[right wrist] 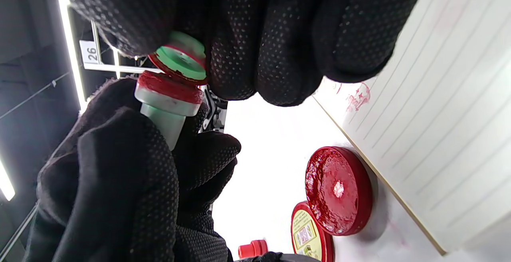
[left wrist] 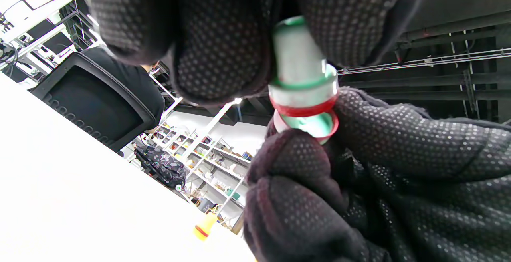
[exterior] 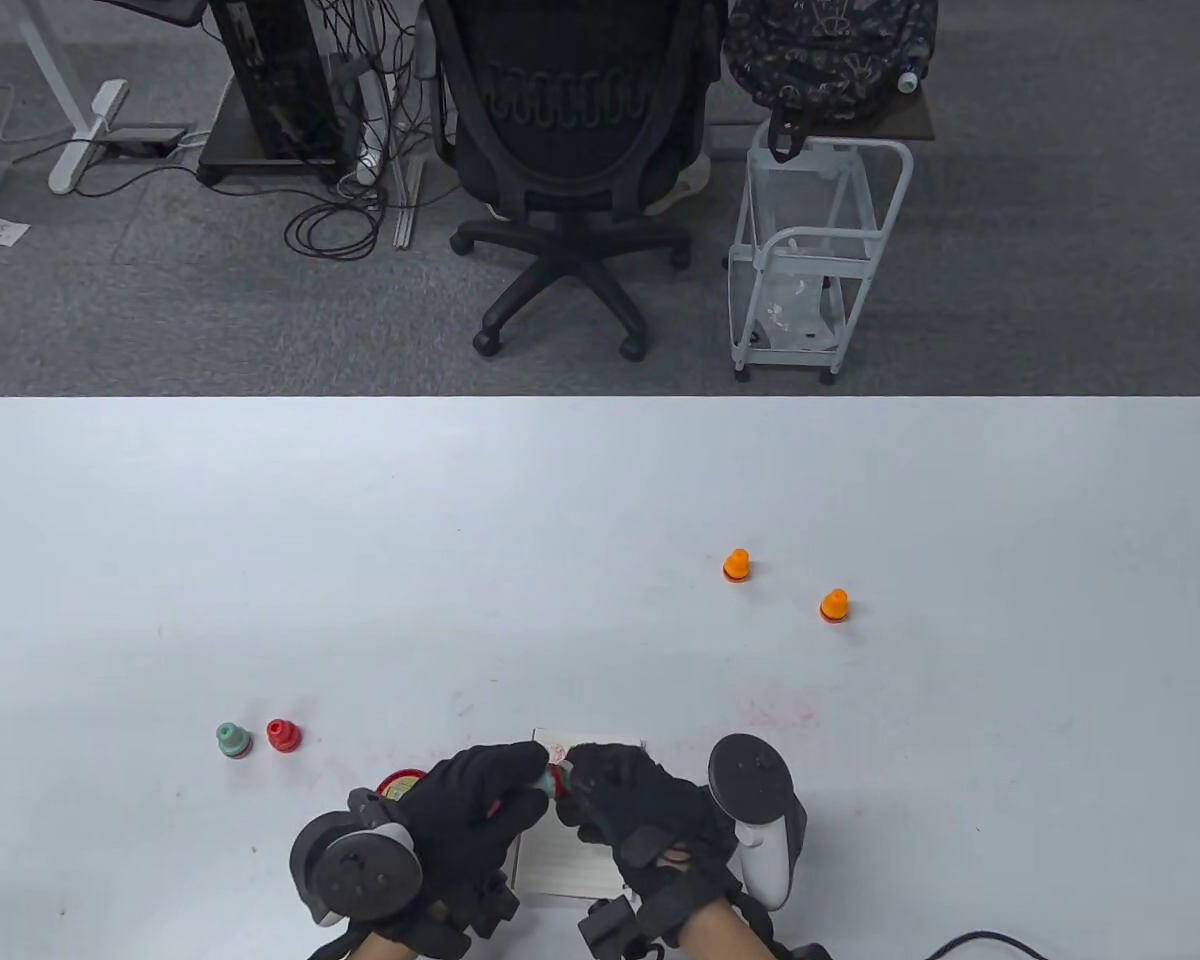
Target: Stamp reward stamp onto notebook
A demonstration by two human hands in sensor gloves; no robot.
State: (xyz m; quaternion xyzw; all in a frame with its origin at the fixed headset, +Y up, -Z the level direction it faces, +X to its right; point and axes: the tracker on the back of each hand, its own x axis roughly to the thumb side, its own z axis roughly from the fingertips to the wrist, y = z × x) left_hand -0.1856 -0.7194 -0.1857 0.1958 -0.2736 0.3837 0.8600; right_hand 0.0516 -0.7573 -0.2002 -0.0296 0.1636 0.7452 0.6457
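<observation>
Overhead camera looking down at the table, both wrist cameras peering upward at close range, sharing the stamp at 12 o'clock

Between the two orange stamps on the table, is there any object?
No. In the table view the stretch of white table between the two orange stamps is bare.

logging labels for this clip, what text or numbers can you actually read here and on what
"26" on a white tag fixed to a pale frame, behind the hands in the right wrist view.
Yellow printed label on the round red ink-pad lid: too small to read.
Red star stamp mark on the lined white notebook: no readable words.
</observation>
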